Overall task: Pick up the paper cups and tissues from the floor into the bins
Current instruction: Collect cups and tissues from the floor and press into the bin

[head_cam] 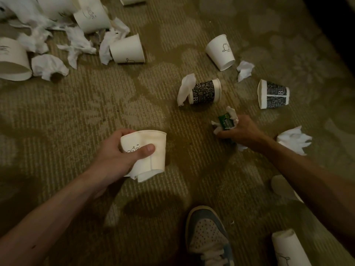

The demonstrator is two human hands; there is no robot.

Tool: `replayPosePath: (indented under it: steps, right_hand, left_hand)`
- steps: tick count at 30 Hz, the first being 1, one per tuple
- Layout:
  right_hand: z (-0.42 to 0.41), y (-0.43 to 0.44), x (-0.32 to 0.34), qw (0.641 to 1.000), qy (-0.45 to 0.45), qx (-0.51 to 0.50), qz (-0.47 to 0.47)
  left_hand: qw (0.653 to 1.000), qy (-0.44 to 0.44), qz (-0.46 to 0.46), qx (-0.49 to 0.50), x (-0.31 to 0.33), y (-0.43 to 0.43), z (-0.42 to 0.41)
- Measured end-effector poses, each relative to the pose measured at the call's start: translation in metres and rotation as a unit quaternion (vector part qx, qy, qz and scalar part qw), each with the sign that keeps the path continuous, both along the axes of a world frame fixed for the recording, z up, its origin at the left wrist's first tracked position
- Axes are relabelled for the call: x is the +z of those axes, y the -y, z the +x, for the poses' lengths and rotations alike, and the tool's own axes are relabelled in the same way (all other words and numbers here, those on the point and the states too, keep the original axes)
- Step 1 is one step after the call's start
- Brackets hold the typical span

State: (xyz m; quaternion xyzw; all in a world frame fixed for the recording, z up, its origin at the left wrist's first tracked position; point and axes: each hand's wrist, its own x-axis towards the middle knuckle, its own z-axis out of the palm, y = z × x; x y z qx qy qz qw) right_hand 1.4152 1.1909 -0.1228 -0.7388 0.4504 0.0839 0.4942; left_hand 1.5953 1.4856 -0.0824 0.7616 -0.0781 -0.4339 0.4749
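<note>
Dark printed cup (204,92) on its side on the carpet (96,104), just beyond the right hand (244,131). Long axis across the view, white rim to the right, loose tissue (185,89) touching the left end. Second dark cup (274,94) farther right, also on its side, rim to the left. Crumpled tissue (294,140) just beside the right wrist, on the outer side.

Right hand low at the floor, fingers curled round a tissue wad (232,113) and a green packet (223,121): full. Left hand (119,156) wrapped round a dented white cup (153,148), thumb across the wall: also full, well apart from the dark cups.

Judged: right hand nearer to all three. Reach forward and slightly left for the first cup, grasp across the short axis. Little spare grip in either hand; probably unload first. No bins in view. Larger heap of cups and tissues (76,41) far left, on the left hand's side.
</note>
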Motion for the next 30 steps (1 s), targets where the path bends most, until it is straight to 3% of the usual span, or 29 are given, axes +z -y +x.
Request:
replayPosePath:
  steps: [8, 16, 24, 30]
  right_hand:
    - [-0.022, -0.023, 0.004, 1.0, 0.009, -0.015, 0.012]
    - [0.003, -0.059, 0.04, 0.974, 0.135, -0.012, 0.18]
    - [0.103, -0.122, 0.104, 0.962, 0.186, 0.037, 0.198]
    - [0.234, -0.165, 0.188, 0.94, 0.236, 0.198, 0.144]
  left_hand:
    - [0.999, 0.007, -0.012, -0.029, 0.005, 0.009, -0.014]
    - [0.998, -0.022, -0.054, -0.025, 0.027, 0.017, -0.012]
    - [0.995, 0.043, -0.088, 0.016, 0.083, -0.011, 0.017]
    - [0.97, 0.15, -0.118, 0.149, 0.145, -0.059, 0.08]
